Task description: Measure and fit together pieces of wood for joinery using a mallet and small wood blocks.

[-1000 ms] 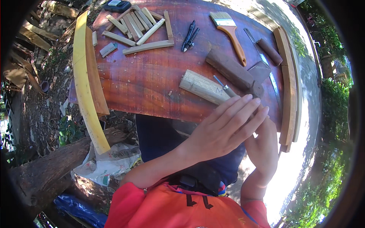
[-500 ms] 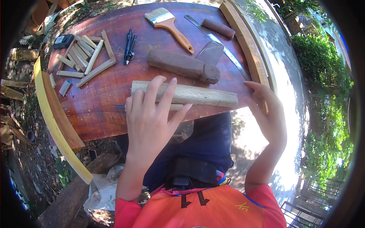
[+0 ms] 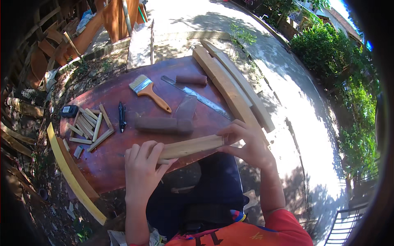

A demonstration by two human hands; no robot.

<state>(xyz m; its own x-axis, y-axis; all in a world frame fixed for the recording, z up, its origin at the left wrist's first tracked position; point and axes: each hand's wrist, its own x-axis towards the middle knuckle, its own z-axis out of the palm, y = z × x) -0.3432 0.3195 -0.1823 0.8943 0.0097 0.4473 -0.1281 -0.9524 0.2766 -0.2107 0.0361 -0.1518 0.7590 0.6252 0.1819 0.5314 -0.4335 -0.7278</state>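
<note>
A pale wooden bar (image 3: pixel 193 146) is held at both ends over the near edge of the reddish-brown table (image 3: pixel 123 174). My left hand (image 3: pixel 143 166) grips its left end, with the fingers on top and the thumb along the near side. A thin light stick shows beside that thumb, partly hidden. My right hand (image 3: pixel 248 143) pinches the right end between thumb and fingers. Just beyond the bar lie a brown wrapped block (image 3: pixel 164 125) and a dark brown sheet (image 3: pixel 187 107).
Farther off lie a paintbrush (image 3: pixel 152 96), a metal ruler (image 3: pixel 205 101), a brown roll (image 3: pixel 191 79) and a black drawing compass (image 3: pixel 122 117). Several small sticks (image 3: pixel 87 123) and a tape measure (image 3: pixel 69 110) are at left. Long boards (image 3: pixel 230 92) line the right edge.
My right hand has come in from the right and closed on the bar's right end. My left hand has closed on the left end. The view now takes in more ground beyond the table.
</note>
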